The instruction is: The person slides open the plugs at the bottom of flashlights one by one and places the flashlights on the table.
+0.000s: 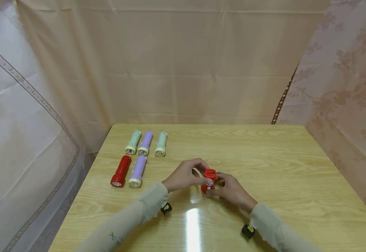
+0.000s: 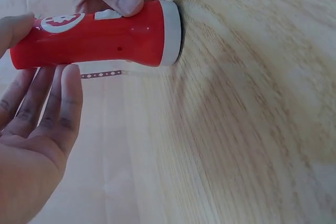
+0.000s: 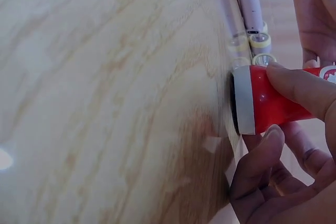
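A red flashlight (image 1: 210, 173) with a white rim stands upright, lens end down at the table, near the table's middle. My left hand (image 1: 186, 175) holds its upper end, thumb on one side and fingertips on the other in the left wrist view. From the right, my right hand (image 1: 233, 190) grips the lower body, thumb beside the white switch (image 2: 107, 14). A white emblem (image 2: 63, 23) shows on the red barrel above the switch. The lens itself is hidden against the table.
On the left of the wooden table (image 1: 264, 150), a green flashlight (image 1: 133, 142), a purple one (image 1: 145, 143) and another green one (image 1: 161, 144) lie in a back row. Before them lie a red flashlight (image 1: 121, 171) and a purple one (image 1: 137, 171). Curtains hang around the table.
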Demonstrator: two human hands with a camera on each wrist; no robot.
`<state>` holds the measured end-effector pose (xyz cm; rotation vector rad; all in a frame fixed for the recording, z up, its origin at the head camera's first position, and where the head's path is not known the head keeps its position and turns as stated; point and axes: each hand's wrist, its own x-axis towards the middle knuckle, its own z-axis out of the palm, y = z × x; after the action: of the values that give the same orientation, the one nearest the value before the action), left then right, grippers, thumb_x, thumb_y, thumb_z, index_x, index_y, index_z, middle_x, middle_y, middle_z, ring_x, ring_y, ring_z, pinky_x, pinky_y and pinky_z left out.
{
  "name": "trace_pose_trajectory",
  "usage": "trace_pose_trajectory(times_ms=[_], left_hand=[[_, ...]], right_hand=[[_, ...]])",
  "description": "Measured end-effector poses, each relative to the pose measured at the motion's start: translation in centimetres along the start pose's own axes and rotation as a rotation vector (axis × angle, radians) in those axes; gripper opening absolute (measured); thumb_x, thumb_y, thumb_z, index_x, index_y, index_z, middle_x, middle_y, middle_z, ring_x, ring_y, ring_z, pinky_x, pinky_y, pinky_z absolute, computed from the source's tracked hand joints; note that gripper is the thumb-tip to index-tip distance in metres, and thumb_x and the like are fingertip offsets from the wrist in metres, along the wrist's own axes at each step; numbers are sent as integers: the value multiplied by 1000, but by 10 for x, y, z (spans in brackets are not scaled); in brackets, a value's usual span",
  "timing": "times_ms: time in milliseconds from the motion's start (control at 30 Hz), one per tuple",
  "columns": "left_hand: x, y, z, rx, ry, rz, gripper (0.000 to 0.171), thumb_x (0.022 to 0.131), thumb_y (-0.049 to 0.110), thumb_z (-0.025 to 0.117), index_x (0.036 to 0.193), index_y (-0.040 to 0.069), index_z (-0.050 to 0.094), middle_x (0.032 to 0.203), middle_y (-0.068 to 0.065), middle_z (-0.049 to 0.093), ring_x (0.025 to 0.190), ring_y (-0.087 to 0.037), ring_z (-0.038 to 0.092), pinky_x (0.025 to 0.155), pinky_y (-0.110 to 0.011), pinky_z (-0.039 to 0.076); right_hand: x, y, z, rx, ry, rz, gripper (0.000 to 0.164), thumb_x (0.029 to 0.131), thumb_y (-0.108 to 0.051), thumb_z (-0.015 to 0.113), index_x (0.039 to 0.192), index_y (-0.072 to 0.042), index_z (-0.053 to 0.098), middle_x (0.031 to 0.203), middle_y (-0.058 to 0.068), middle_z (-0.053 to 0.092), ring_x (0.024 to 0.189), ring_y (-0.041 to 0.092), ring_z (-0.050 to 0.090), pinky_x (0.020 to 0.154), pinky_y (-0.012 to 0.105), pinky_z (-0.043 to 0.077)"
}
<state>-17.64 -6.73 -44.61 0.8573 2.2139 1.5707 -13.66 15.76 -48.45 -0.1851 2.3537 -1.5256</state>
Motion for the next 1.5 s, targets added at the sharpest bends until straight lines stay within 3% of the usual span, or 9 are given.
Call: trace_pose_trajectory(times_ms=[200,367,700,933,1267,1500], left_hand=[[1,-1,-1,5,71,-44,25,90,25,83,112,19,72,103,5,71,96,-13,66,81,-30,58],[2,-4,-1,-21,131,-103,24,92,27,81,112,18,72,101,4,72,94,-16,67,81,-33,58],[4,-10,3,-53,186,-192,27,93,30,80,113,15,73,101,2,72,90,-18,68,79,-34,59],[8,-16,4,-154,206,-230,31,94,30,79,116,9,73,102,-3,72,92,-19,69,83,-46,60],[12,-22,4,-139,208,-236,33,96,32,75,118,7,74,103,-3,75,93,-17,70,85,-42,59],[11,-27,7,-149,219,-275,34,98,33,74,120,7,74,108,-3,74,99,-17,69,86,-38,59]], right_hand=[[-4,-6,3,-2,-13,-8,37,85,-26,87,111,-7,67,108,8,66,80,22,57,60,31,51],[-10,-9,6,8,-31,-1,41,90,-28,82,120,-5,66,107,8,65,80,21,57,61,32,53],[-16,-4,8,12,-39,22,50,86,-29,85,125,-3,67,105,7,67,83,21,55,61,28,48],[-18,-4,8,35,-48,22,56,86,-29,86,129,0,65,105,7,68,81,20,55,59,26,47],[-15,-3,8,16,-33,40,55,84,-35,88,125,-3,68,103,6,69,83,20,56,64,26,47],[-17,-2,10,51,-34,65,58,82,-35,88,126,-3,67,101,7,69,80,20,57,61,26,49]])
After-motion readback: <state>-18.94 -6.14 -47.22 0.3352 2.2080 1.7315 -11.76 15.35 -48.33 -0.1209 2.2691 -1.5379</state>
